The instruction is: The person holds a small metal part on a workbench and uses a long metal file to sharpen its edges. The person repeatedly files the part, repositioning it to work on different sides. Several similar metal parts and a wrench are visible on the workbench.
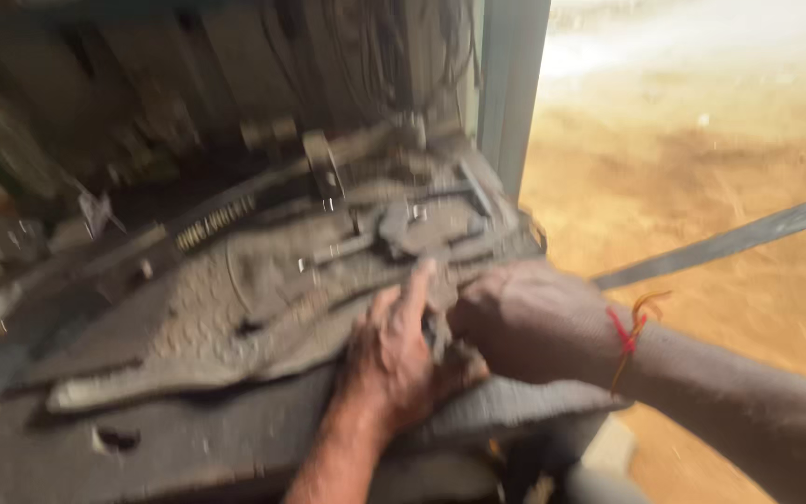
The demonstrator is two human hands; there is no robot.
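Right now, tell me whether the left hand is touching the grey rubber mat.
Touching. The head view shows the left hand lying flat on the grey rubber mat, fingers stretched over its surface, with the right hand pressed in beside it.

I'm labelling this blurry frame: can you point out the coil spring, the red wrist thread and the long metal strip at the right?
coil spring (214,222), head view, middle of its coils.
red wrist thread (623,334), head view, on the right wrist.
long metal strip (729,243), head view, mid-length of the strip.

Two hands (459,341), one grey mat (235,308), one coil spring (212,222), one long metal strip (729,243), one red wrist thread (629,331).
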